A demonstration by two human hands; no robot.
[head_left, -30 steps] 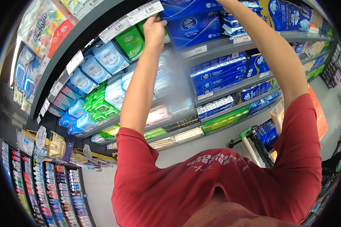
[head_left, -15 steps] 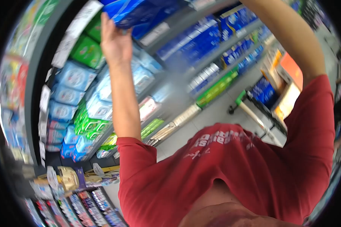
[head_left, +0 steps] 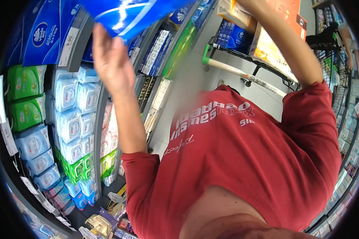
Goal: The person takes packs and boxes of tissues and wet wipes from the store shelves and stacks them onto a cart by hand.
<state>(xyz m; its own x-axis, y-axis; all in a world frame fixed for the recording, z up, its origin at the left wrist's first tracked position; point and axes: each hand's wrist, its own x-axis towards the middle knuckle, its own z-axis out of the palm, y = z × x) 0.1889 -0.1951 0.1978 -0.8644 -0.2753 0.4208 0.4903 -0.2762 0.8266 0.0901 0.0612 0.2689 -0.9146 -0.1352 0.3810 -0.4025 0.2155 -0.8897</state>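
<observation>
A large glossy blue plastic pack [head_left: 127, 18] with pale curved stripes fills the top of the view, partly cut off by the edge. It resembles the tissue packs on the shelf. My left hand [head_left: 115, 63] is raised against its lower left corner, fingers and thumb on the wrapping. My right forearm [head_left: 285, 38] reaches up toward the pack's side of the view, but the hand lies beyond the top edge. Similar blue tissue packs [head_left: 42, 36] stand on the shelf at left, above a price label [head_left: 69, 47].
Lower shelves hold green packs [head_left: 26, 111] and light blue wipes packs [head_left: 70, 93]. A shopping cart with a white handle [head_left: 243, 73] stands ahead, carrying an orange-and-white pack [head_left: 275, 51] and a blue pack [head_left: 233, 38]. At far right is a wire basket rack [head_left: 335, 75] near another person's arm [head_left: 349, 51].
The view has swung, bringing the cart nearer the middle. The blue pack appears larger and lower, clear of the shelf label, with my left hand still at its corner.
</observation>
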